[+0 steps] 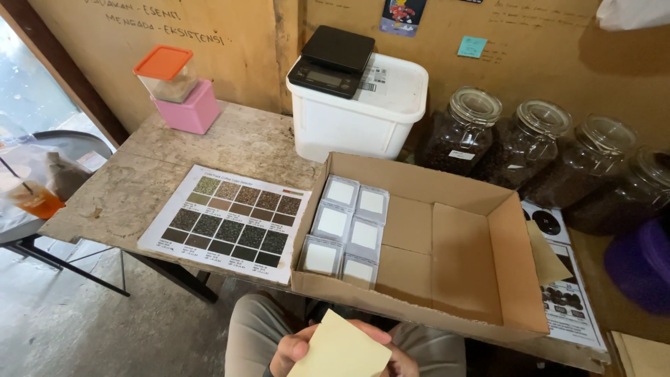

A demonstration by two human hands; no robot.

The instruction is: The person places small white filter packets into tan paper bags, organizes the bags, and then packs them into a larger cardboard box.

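hands: I see both low at the near edge, over my lap. The left hand (293, 355) and the right hand (399, 360) pinch one pale yellow paper pouch (340, 350) between them, thumbs on its sides, probably to keep it flat and facing me.
grip: both closed on the pouch, fingers mostly hidden behind it.
pouch place: near centre, just short of the cardboard box (460, 237), not in it.
box: open top, flaps up, on the worn table (230, 139). Six small white-lidded clear tins (345, 230) are packed in two columns against its left wall, touching each other; the right part is bare, so there is room to fill.
left of box: a printed chart of bean colour swatches (227, 223) lies flat, turned to read from my side.
far: a black scale (331, 59) sits on a white tub (359, 105); an orange-lidded container (166, 73) is stacked on a pink one (192, 110).
right far: glass jars of dark beans (460, 132) in a row along the wall.
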